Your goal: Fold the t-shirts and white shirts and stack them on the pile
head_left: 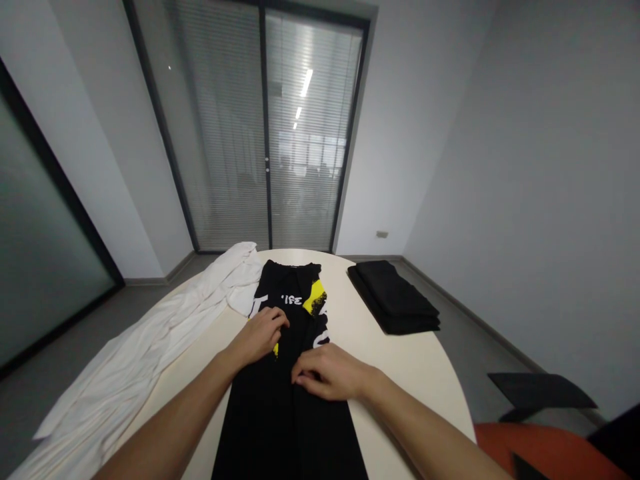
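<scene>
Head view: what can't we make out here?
All in the head view:
Black garment: near end, cut off by the bottom edge.
Left hand: hides the fabric under it.
Right hand: its back hides the palm and any grip.
White cloth: near end, cut off by the bottom edge.
Folded black cloth: inner layers, under the top one.
Beyond the blinds: blurred, behind slats.

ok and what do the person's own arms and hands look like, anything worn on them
The left hand and right hand are ungloved. The left forearm and right forearm show no sleeve, watch, bracelet or visible markings.
</scene>
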Available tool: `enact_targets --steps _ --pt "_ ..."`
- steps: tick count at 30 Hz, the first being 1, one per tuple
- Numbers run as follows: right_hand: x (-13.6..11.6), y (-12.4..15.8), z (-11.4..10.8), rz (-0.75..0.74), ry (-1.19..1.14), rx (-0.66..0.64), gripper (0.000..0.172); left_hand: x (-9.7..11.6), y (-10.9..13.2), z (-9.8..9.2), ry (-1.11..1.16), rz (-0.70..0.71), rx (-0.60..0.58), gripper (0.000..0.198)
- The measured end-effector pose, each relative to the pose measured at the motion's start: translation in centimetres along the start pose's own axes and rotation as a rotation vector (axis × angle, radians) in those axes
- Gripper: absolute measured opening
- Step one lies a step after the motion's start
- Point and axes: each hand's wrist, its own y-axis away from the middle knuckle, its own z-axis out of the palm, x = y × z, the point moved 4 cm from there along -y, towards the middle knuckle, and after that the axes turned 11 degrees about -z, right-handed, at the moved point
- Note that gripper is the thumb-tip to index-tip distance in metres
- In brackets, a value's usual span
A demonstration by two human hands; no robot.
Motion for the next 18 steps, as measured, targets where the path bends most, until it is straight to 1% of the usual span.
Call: enact_targets --steps 2,6,13,15,18 --pt "-0.1 -0.2 0.3 0.001 0.002 -0.015 0.025 0.2 0.2 -0.1 0.054 0.038 -0.028 0.033" --pt "0.1 -0.3 0.5 0.048 0.002 -0.038 0.024 0.8 0.4 -0.2 0.137 0.076 -0.046 0.028" --pt "0.5 -0.2 0.7 0.05 -0.069 -0.076 0.022 2.0 0.6 -0.2 0.173 0.147 -0.101 0.026" --pt "0.6 -0.3 0.8 0.059 -0.069 -0.073 0.022 2.3 0.7 -0.3 0.186 0.137 -0.105 0.026" --pt "0.5 -0.3 0.9 0.079 -0.051 -0.043 0.021 2.7 0.5 -0.2 0.188 0.07 -0.067 0.021"
